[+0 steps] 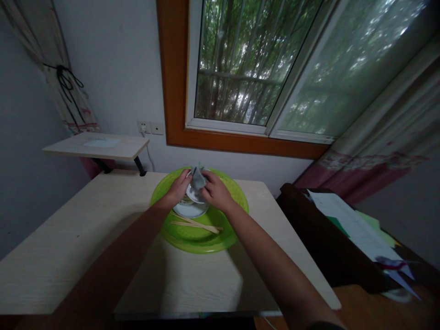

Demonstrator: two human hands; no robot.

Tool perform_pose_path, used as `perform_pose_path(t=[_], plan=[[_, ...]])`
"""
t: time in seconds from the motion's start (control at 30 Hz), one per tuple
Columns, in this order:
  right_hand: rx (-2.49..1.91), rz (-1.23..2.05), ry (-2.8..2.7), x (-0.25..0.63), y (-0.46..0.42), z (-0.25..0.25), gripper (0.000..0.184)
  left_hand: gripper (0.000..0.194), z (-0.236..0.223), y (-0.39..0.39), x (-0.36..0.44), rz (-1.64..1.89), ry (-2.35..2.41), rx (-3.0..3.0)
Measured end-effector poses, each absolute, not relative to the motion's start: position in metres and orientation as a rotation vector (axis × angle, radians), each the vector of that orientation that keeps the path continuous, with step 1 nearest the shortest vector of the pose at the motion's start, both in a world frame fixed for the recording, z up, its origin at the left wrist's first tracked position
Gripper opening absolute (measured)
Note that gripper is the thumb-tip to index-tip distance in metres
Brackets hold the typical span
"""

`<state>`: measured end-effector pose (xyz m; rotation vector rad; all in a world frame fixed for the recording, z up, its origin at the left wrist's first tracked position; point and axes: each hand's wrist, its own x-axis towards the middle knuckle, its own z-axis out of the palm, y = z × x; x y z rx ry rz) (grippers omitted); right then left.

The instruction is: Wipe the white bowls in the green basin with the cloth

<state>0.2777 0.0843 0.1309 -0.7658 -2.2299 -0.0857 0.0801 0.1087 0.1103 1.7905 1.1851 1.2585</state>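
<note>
My left hand (pixel 178 188) is closed on the left edge of a small white bowl (pixel 195 195), which is tilted above the green basin (pixel 204 248). My right hand (pixel 217 190) pinches a grey cloth (pixel 198 178) against the bowl's far side; part of the cloth hangs over the inside. Beneath the bowl, a white plate (pixel 191 211) and other dishes, partly hidden, lie in the basin. Several light wooden chopsticks (pixel 197 224) rest crossed at the near side of the basin.
The basin stands on a pale wooden table (pixel 202 279) against the wall under a window (pixel 254 64). A small raised shelf (pixel 120 147) sits at the back left. To the right, a dark piece of furniture (pixel 319 238) carries papers (pixel 354 224).
</note>
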Motion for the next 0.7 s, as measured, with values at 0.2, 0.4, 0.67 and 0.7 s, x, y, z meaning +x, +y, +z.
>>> perform_pose_path(t=[0.2, 0.4, 0.67, 0.7], plan=[[-0.872, -0.294, -2.381, 0.274, 0.087, 0.129, 0.029, 0.039, 0.105, 0.112, 0.080, 1.226, 1.182, 1.796], [-1.056, -0.427, -2.321, 0.273, 0.081, 0.132, 0.017, 0.038, 0.107, 0.110, 0.080, 1.236, 1.159, 1.818], [-0.693, -0.334, -2.560, 0.268, 0.076, 0.133, 0.028, 0.039, 0.105, 0.113, 0.080, 1.229, 1.204, 1.852], [-0.693, -0.330, -2.563, 0.268, 0.076, 0.133, 0.028, 0.039, 0.105, 0.112, 0.080, 1.226, 1.205, 1.861]])
